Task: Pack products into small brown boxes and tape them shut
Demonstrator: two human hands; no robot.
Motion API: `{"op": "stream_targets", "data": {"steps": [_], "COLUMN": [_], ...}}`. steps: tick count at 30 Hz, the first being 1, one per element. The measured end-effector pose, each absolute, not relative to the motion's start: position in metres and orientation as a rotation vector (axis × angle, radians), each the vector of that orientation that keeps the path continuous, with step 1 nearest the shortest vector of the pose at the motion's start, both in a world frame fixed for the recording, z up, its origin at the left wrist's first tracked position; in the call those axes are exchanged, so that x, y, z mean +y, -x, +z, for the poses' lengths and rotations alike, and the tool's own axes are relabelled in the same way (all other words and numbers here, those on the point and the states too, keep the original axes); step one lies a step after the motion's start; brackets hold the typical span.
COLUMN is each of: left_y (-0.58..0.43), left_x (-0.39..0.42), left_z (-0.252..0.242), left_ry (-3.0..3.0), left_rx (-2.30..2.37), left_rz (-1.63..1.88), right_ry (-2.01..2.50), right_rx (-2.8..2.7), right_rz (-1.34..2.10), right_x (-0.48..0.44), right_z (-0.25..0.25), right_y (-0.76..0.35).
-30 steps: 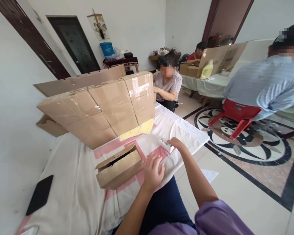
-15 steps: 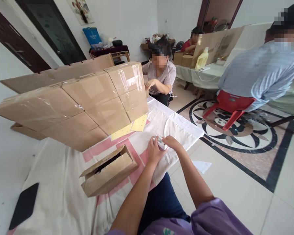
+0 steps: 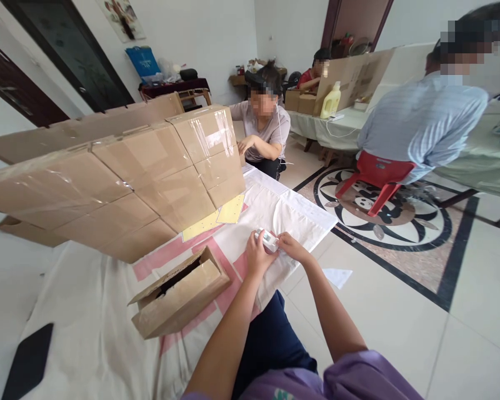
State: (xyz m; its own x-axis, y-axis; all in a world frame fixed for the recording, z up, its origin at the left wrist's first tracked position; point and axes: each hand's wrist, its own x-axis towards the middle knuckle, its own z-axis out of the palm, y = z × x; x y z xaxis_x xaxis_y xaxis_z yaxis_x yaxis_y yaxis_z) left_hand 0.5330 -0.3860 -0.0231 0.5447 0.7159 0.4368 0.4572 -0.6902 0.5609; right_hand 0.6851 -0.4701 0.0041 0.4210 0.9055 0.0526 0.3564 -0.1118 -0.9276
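Note:
A small white box-shaped object (image 3: pixel 269 240) with a greyish-green patch on top is held just above the near right part of the cloth-covered table. My left hand (image 3: pixel 258 254) is wrapped round its left side, with fingers over the far edge and the thumb partly hidden. At its right end, my right hand (image 3: pixel 292 246) has its fingers closed against the object. What kind of thing it is, and any detail in the patch, are too small to make out. To the left of my left forearm lies an open cardboard box (image 3: pixel 181 300), its inside dark.
Stacked cardboard boxes (image 3: pixel 150 183) wall off the table's far left. Yellow sheets (image 3: pixel 212 218) lie before them on the cloth (image 3: pixel 270 203). A black flat object (image 3: pixel 28 361) is at lower left. One person (image 3: pixel 266 125) crouches beyond the table; another sits on a red stool (image 3: pixel 381 172).
My right fingers have shifted from over the white object to its right end, showing more of its top. The whole view has turned slightly right.

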Motion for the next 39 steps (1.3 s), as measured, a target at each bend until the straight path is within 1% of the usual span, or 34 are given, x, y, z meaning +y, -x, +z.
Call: {"op": "stream_targets", "data": {"steps": [7,14,23,39], "left_y": [-0.534,-0.534,-0.535,-0.538], "left_x": [-0.385,-0.384,-0.386,-0.384], "left_z": [-0.027,-0.029,-0.027,-0.036], "left_ry": [-2.421,-2.427,-2.407,-2.444], "left_rx": [0.941,0.929,0.917,0.931], "left_rz": [0.984,1.007,1.036,1.055], "right_ry": [1.577,1.554,1.568,1.596], "right_rx": [-1.116,-1.074,-1.041,-1.055], "right_rz": [0.639,0.462,0.372,0.344], "right_x": [-0.473,-0.471,-0.474,-0.475], "right_z": [-0.022,-0.036,-0.030,-0.034], "right_y": [-0.683,-0.670,-0.665,-0.665]}}
